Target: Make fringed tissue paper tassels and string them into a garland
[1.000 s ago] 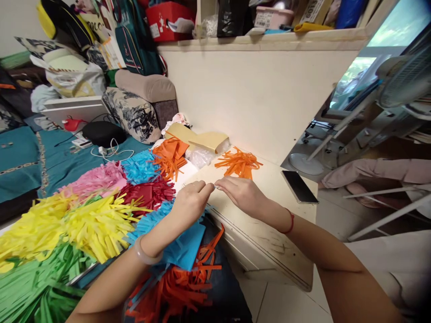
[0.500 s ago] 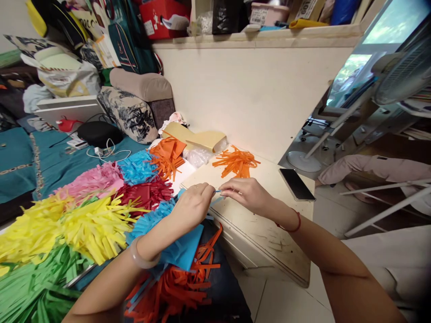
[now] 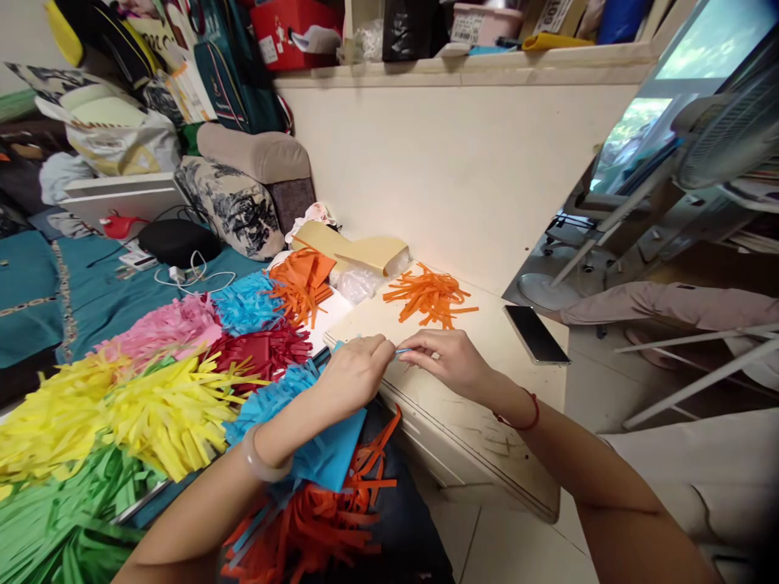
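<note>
Between the fingertips of both hands runs a thin blue paper strip (image 3: 402,351), only a little of it showing. My left hand (image 3: 360,371) is closed on its one end, knuckles up. The thumb and fingers of my right hand (image 3: 447,357) pinch the other end. Both hands are over the near left edge of the small cream table (image 3: 475,414). Under my left forearm lies a blue fringed paper tassel (image 3: 334,450), and below that a red-orange fringed tassel (image 3: 322,527) on my lap. An orange fringed tassel (image 3: 432,294) rests on the table beyond my hands.
A black phone (image 3: 536,333) lies at the table's right side. Yellow (image 3: 170,414), green (image 3: 91,503), pink (image 3: 164,324) and dark red (image 3: 264,350) fringed tassels are heaped on the left. Behind the table is a cream panel (image 3: 438,162). A fan (image 3: 724,138) and another person's leg (image 3: 639,302) are at right.
Both hands have lowered slightly and come closer together, so less of the blue strip shows. More of the orange tassel is visible. The other person's leg has shifted a little left.
</note>
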A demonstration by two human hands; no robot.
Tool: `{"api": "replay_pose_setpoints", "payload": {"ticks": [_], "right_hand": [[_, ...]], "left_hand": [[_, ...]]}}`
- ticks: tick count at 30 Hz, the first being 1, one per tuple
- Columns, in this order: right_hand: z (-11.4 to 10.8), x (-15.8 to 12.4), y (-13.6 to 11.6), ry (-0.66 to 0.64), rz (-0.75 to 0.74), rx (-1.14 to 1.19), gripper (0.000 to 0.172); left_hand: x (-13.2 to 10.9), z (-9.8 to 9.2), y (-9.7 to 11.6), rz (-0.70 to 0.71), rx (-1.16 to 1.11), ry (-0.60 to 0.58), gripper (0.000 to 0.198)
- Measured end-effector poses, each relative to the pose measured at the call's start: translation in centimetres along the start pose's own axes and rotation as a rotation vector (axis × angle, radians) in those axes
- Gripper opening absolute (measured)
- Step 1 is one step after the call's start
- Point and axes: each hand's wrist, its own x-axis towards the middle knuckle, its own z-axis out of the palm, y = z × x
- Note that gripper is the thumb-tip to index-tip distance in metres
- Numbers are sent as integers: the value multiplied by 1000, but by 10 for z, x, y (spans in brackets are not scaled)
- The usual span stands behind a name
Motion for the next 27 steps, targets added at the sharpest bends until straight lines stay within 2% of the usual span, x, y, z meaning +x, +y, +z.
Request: {"api": "replay_pose_setpoints", "payload": {"ticks": [5,8,11,15,19,23,27], "right_hand": [[0,-4,6,-13,215,256,19],[-2,-7,7,-2,139,146,15],[-2,-8,4,-16,19,-22,14],[2,-10,6,-25,5,-127,13],[2,-7,19,8,98,-85,11],[0,3,35,13,235,42,10],[-13,13,60,26,445,-11,13]], "left_hand": [[3,5,-3,-19,-110,-15,23],[3,8,-2,-28,-39,-20,22],[5,9,2,28,29,3,16],[12,16,6,96,146,-24,15],[19,26,-3,130,194,-17,19],[32,32,-20,38,163,-35,31],[33,27,-30,-57,142,4,30]]}}
